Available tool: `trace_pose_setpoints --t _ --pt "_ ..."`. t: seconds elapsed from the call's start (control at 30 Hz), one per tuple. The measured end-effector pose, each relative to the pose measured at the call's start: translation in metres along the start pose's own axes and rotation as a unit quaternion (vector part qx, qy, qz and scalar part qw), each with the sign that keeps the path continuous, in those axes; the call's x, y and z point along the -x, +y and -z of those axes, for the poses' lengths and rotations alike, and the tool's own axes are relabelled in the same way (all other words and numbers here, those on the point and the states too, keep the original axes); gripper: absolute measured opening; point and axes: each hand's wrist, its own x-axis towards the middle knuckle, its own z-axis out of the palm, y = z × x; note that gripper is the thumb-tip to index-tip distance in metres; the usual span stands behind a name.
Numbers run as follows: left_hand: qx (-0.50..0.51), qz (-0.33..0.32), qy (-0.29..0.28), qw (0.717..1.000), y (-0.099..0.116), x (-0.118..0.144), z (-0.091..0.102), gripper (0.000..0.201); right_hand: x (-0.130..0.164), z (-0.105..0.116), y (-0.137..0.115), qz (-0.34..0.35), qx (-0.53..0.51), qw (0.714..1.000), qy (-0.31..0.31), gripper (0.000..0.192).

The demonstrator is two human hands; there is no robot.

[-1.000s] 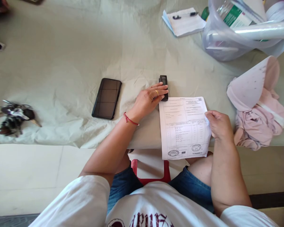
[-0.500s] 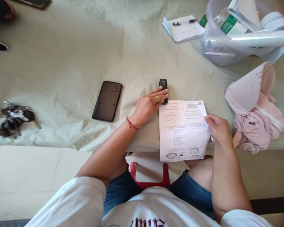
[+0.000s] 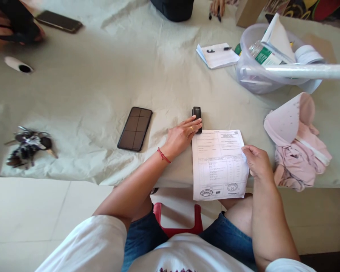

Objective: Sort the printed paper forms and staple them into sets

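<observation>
While the left hand lies flat and open on the cloth, its fingertips rest against the near end of a small black stapler, which stands just beyond the far left corner of a printed sheet. The right hand pinches that sheet at its right edge, thumb on top (the other fingers are hidden beneath the paper). The sheet's near end, bearing two round stamps, overhangs the table edge above the person's knees; its print is too small to read.

Left of the stapler a dark phone lies face up on the wrinkled pale tablecloth, and well to the left sits a bunch of keys, blurred. To the right a heap of pink fabric lies near the table edge. Farther off, a clear plastic tub holds a bottle, paper rolls and a long tube cut off by the frame's right edge; beside it lies a notepad with a pen. At the far left another person's hand grips something dark, partly out of frame.
</observation>
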Motion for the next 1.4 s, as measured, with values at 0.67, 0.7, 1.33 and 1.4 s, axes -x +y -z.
trace_pose_setpoints --t 0.67,0.7,1.33,1.4 --pt "0.215 0.189 0.144 0.947 0.030 0.012 0.022 0.040 0.010 0.016 -0.011 0.080 -0.129 0.983 -0.107 0.044" --pt "0.236 0.201 0.164 0.936 0.032 0.013 0.023 0.043 0.008 0.011 -0.013 0.082 -0.145 0.983 -0.082 0.046" --pt "0.491 0.416 0.026 0.765 0.031 0.032 0.034 0.021 0.023 -0.064 -0.055 0.200 -0.039 0.968 0.144 0.025" --pt "0.493 0.408 0.029 0.768 0.032 0.032 0.033 0.021 0.047 -0.059 -0.074 0.255 -0.052 0.950 0.171 0.024"
